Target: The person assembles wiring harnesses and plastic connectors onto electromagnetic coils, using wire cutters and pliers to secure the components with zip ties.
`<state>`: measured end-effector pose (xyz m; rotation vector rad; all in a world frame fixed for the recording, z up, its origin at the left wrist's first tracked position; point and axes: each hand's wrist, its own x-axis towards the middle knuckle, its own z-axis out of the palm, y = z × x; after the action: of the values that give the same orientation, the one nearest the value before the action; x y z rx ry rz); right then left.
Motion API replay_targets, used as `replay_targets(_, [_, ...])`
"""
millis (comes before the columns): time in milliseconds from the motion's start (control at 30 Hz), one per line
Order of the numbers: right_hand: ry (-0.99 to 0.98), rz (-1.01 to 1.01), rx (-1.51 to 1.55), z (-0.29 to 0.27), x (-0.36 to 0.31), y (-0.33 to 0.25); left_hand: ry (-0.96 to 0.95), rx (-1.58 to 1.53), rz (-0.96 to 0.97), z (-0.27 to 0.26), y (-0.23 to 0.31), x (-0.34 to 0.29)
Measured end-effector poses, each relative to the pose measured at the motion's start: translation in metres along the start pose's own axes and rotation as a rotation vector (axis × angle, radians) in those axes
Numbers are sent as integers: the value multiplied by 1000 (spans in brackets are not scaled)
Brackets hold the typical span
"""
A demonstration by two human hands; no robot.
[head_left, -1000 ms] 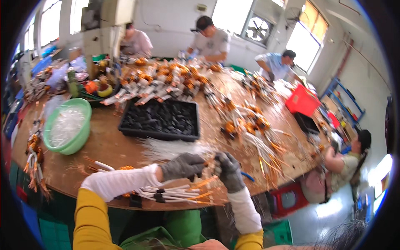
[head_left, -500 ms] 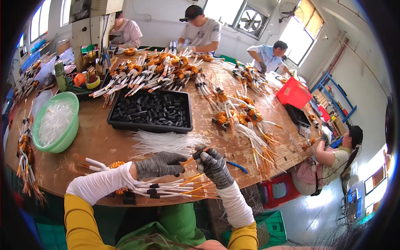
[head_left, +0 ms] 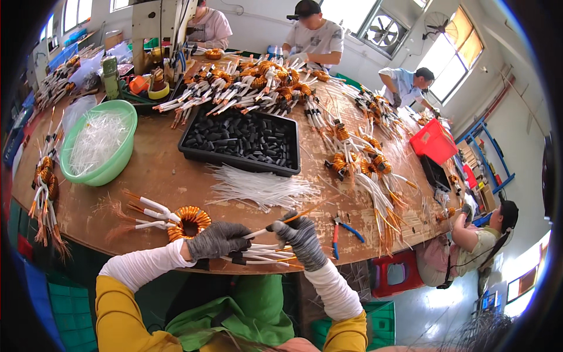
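Since a moment ago both gloved hands have drawn back toward the near edge, baring the red handle of the pliers. The left hand's fingers close round a white-sleeved lead; the right hand pinches it near its black tube, orange end jutting past. The copper-wound toroidal coil lies on the table beside the left hand. Print on a T-shirt opposite is too blurred to read

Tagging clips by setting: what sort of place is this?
Probably a coil assembly workshop: wire coils heaped on a shared table, a tray of black pieces, and people working around it.
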<state>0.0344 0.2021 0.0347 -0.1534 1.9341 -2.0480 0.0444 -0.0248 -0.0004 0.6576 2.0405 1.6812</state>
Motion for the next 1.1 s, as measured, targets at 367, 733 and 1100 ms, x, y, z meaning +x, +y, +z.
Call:
replay_targets(367, [-38, 86, -152, 31, 16, 35, 119, 11, 37, -12, -12, 3])
replay_targets(733, [255, -366, -700, 10, -3, 26, 91, 867, 51, -79, 10, -45])
replay_targets(1100, [-80, 290, 234, 65, -88, 84, 223, 1024, -30, -72, -6, -59])
